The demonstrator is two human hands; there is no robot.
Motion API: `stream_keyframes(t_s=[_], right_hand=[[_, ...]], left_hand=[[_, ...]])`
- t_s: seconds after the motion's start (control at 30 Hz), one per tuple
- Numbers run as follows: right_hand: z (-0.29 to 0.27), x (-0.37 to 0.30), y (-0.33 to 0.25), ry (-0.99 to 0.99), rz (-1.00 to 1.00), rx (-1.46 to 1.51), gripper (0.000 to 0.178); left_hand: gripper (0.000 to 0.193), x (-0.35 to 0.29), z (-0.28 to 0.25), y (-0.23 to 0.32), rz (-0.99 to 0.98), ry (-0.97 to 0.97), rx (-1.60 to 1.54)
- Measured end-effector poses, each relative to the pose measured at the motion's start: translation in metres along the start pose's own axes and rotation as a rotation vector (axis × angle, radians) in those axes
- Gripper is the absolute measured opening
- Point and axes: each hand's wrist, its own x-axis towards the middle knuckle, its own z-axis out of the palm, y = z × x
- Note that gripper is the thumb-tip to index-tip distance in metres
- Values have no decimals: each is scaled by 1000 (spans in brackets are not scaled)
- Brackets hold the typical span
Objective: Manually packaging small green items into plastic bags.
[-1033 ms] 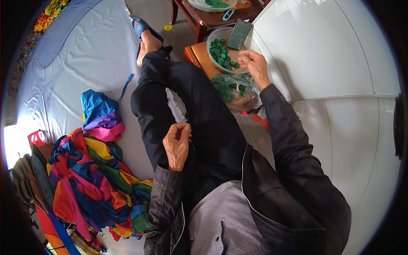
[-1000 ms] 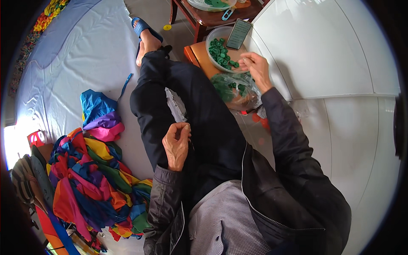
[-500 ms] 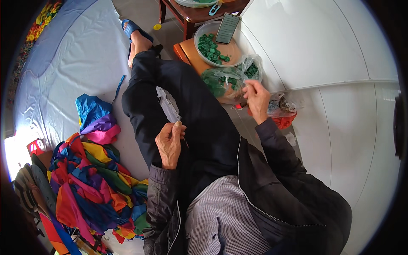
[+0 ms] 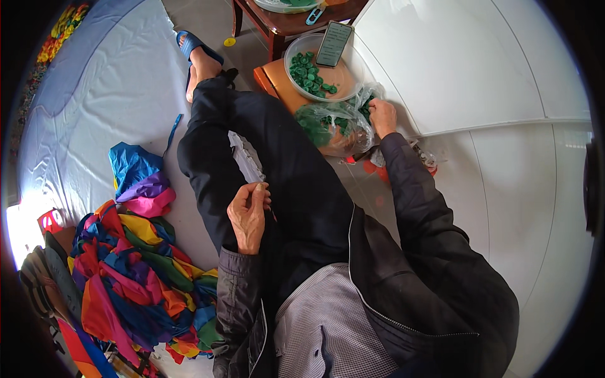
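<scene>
My left hand (image 4: 247, 217) is closed in a pinch over my thigh. From its fingertips a thin, pale, crumpled strip (image 4: 246, 159) runs forward over the dark trousers. What the material is, I cannot make out. My right hand (image 4: 384, 118) is at the mouth of a clear plastic bag (image 4: 356, 135) holding small green round pieces. Its fingers are bent together and their tips are hidden among the bag's folds and the pieces. Just beyond the bag, more green round pieces (image 4: 309, 74) lie in a clear round tub (image 4: 341, 88).
A phone (image 4: 334, 44) leans in the tub, which stands with the bag on an orange-brown stool (image 4: 270, 77). Behind is a dark wooden stool (image 4: 277, 28). White panels (image 4: 454, 69) rise at the right. A colourful fabric heap (image 4: 135, 271) lies at the left on pale sheeting (image 4: 94, 101).
My right hand has moved forward from just above the bag's near edge into its open mouth. My left hand keeps its pinch on the pale strip, nearly still.
</scene>
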Motion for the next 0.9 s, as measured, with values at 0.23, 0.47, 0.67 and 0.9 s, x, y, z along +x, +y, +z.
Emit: stream_keyframes(t_s=[0.23,0.47,0.67,0.9], right_hand=[[12,-2,2,-74,-162,-69,11],[23,3,10,-85,-162,-126,9],[12,-7,-8,106,-130,28,6],[-27,-14,3,265,32,225,8]], left_hand=[[24,0,-2,0,-16,-13,6],[22,0,0,3,-18,-13,-13],[21,-1,-2,0,-20,-1,-24],[22,2,5,3,-10,-36,-13]])
